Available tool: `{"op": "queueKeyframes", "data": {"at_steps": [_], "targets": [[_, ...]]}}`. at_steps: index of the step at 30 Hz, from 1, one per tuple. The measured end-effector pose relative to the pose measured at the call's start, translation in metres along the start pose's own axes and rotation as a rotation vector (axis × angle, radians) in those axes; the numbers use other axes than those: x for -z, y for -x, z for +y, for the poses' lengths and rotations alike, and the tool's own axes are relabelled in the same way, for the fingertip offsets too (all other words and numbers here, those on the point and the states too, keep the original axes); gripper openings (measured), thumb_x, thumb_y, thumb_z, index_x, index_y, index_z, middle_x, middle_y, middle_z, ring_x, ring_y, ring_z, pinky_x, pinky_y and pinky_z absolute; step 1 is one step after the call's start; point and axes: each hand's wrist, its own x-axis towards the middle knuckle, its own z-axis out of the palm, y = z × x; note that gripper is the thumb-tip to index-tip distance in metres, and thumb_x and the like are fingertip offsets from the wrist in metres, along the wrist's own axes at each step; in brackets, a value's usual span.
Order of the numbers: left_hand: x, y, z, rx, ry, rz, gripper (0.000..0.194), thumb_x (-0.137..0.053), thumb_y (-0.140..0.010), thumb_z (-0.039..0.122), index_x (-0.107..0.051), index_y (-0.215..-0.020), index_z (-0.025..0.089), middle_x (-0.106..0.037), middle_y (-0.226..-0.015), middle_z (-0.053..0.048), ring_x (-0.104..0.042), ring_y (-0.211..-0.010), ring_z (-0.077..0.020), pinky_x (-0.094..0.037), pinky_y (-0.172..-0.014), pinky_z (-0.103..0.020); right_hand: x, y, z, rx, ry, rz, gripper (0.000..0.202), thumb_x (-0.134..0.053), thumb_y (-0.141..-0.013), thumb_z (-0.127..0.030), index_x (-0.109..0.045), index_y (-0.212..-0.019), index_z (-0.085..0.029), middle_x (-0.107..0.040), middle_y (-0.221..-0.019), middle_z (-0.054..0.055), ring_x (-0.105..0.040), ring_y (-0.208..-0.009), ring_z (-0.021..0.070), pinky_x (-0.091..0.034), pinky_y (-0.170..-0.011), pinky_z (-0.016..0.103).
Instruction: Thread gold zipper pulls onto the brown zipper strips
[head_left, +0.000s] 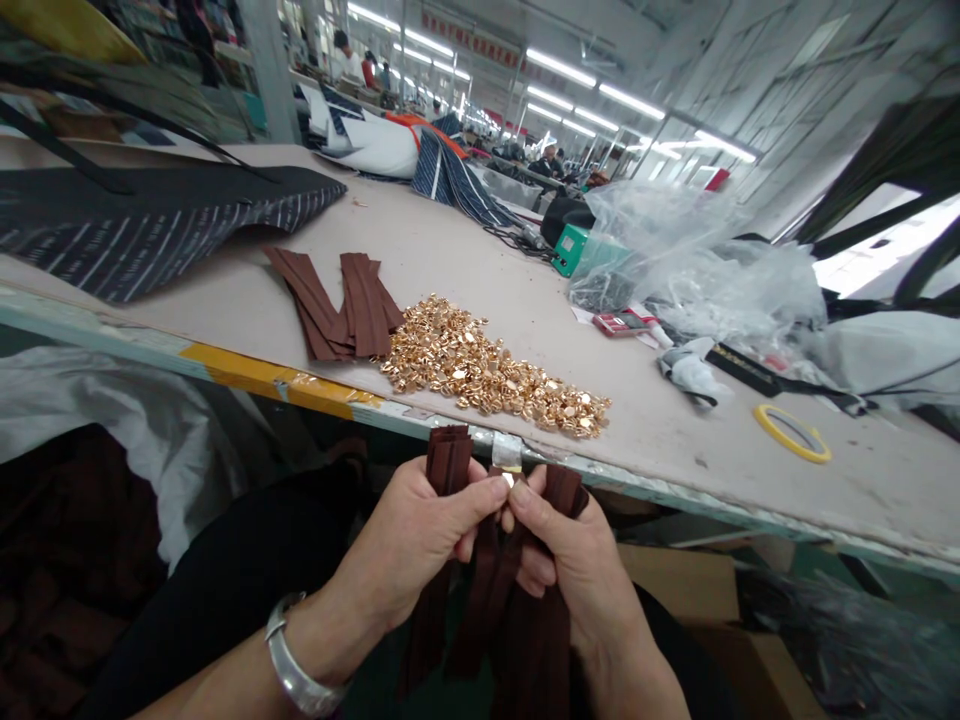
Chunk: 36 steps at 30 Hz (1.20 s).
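Both hands meet just below the table's front edge. My left hand (420,530) is closed round a bundle of brown zipper strips (448,460), its thumb and finger pinching at a small shiny metal piece (508,480). From the other side my right hand (562,540) pinches at the same piece and holds more brown strips (562,490). The long ends of the strips hang below both hands. Behind the hands, a heap of gold metal pieces (487,370) lies on the table (480,270), with loose brown strips (364,305) against its left end.
Striped dark fabric (165,230) covers the table's left side. To the right are a green box (571,250), clear plastic bags (697,270), a red packet (621,324) and a yellow tape roll (793,433). An open cardboard box (682,585) stands below the table. People are far behind.
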Motion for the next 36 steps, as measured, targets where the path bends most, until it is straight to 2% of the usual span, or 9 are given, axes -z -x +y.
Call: {"op": "queueKeyframes", "data": {"at_steps": [5, 13, 18, 21, 23, 27, 30, 33, 36], "targets": [[0.002, 0.009, -0.005, -0.108, -0.187, -0.038, 0.036, -0.059, -0.087, 0.043, -0.055, -0.062, 0.018, -0.049, -0.048, 0.005, -0.04, -0.042, -0.0071, -0.031, -0.042, -0.018, 0.005, 0.0, -0.01, 0.134, 0.326, 0.087, 0.038, -0.068, -0.081, -0.05, -0.055, -0.068, -0.017, -0.042, -0.042, -0.009, -0.032, -0.033, 0.0041, -0.026, -0.033, 0.017], [-0.004, 0.009, -0.006, -0.088, -0.155, 0.035, 0.031, -0.062, -0.085, 0.041, -0.054, -0.065, 0.018, -0.052, -0.046, 0.006, -0.043, -0.037, -0.0069, -0.032, -0.037, -0.016, -0.008, 0.001, -0.018, 0.355, 0.748, 0.185, 0.029, -0.061, -0.088, -0.039, -0.054, -0.067, -0.019, -0.052, -0.055, -0.004, -0.046, -0.05, 0.0105, -0.038, -0.049, 0.023], [-0.009, 0.002, -0.008, -0.029, 0.003, 0.068, 0.036, -0.063, -0.083, 0.046, -0.051, -0.064, 0.019, -0.045, -0.043, 0.008, -0.037, -0.036, -0.005, -0.027, -0.035, -0.015, -0.02, -0.011, -0.028, 0.656, 1.305, 0.436, 0.024, -0.054, -0.089, -0.034, -0.049, -0.069, -0.021, -0.054, -0.059, -0.001, -0.049, -0.053, 0.0147, -0.034, -0.054, 0.026], [-0.011, -0.002, -0.006, 0.02, 0.064, 0.055, 0.034, -0.066, -0.08, 0.047, -0.053, -0.068, 0.018, -0.047, -0.048, 0.007, -0.038, -0.037, -0.0047, -0.025, -0.034, -0.014, -0.024, -0.024, -0.037, 0.738, 1.476, 0.569, 0.021, -0.052, -0.089, -0.032, -0.049, -0.071, -0.021, -0.055, -0.062, 0.001, -0.05, -0.055, 0.0175, -0.03, -0.054, 0.028], [-0.012, -0.005, -0.004, 0.046, 0.066, 0.052, 0.031, -0.068, -0.078, 0.045, -0.056, -0.069, 0.018, -0.048, -0.051, 0.007, -0.038, -0.038, -0.0045, -0.024, -0.034, -0.014, -0.024, -0.029, -0.043, 0.721, 1.395, 0.533, 0.019, -0.053, -0.088, -0.032, -0.051, -0.073, -0.021, -0.056, -0.063, 0.0, -0.051, -0.056, 0.0174, -0.032, -0.055, 0.028], [-0.014, -0.006, 0.001, 0.078, 0.103, 0.077, 0.026, -0.073, -0.071, 0.037, -0.057, -0.07, 0.017, -0.047, -0.052, 0.007, -0.035, -0.039, -0.0037, -0.021, -0.033, -0.014, -0.022, -0.024, -0.045, 0.553, 0.912, 0.187, 0.011, -0.06, -0.087, -0.031, -0.06, -0.087, -0.02, -0.062, -0.072, -0.001, -0.055, -0.063, 0.0155, -0.041, -0.06, 0.026], [-0.016, -0.001, 0.0, 0.086, 0.134, 0.089, 0.026, -0.074, -0.069, 0.035, -0.055, -0.067, 0.017, -0.045, -0.051, 0.008, -0.035, -0.04, -0.0044, -0.021, -0.034, -0.015, -0.019, -0.012, -0.043, 0.465, 0.792, 0.001, 0.015, -0.059, -0.089, -0.03, -0.063, -0.08, -0.019, -0.061, -0.071, -0.001, -0.053, -0.067, 0.0147, -0.042, -0.062, 0.025], [-0.018, 0.009, -0.006, 0.105, 0.12, 0.009, 0.025, -0.074, -0.069, 0.037, -0.058, -0.069, 0.017, -0.047, -0.052, 0.007, -0.035, -0.04, -0.0053, -0.022, -0.036, -0.017, -0.009, -0.002, -0.042, 0.378, 0.725, -0.099, 0.023, -0.06, -0.09, -0.033, -0.064, -0.074, -0.017, -0.06, -0.07, -0.001, -0.052, -0.065, 0.0137, -0.042, -0.061, 0.025], [-0.018, 0.016, -0.012, 0.075, 0.061, -0.072, 0.027, -0.073, -0.071, 0.038, -0.058, -0.068, 0.016, -0.051, -0.053, 0.005, -0.032, -0.04, -0.0045, -0.021, -0.037, -0.018, 0.009, 0.003, -0.043, 0.227, 0.612, -0.079, 0.031, -0.063, -0.086, -0.043, -0.061, -0.069, -0.017, -0.058, -0.06, -0.001, -0.047, -0.052, 0.0113, -0.037, -0.049, 0.024]]}}
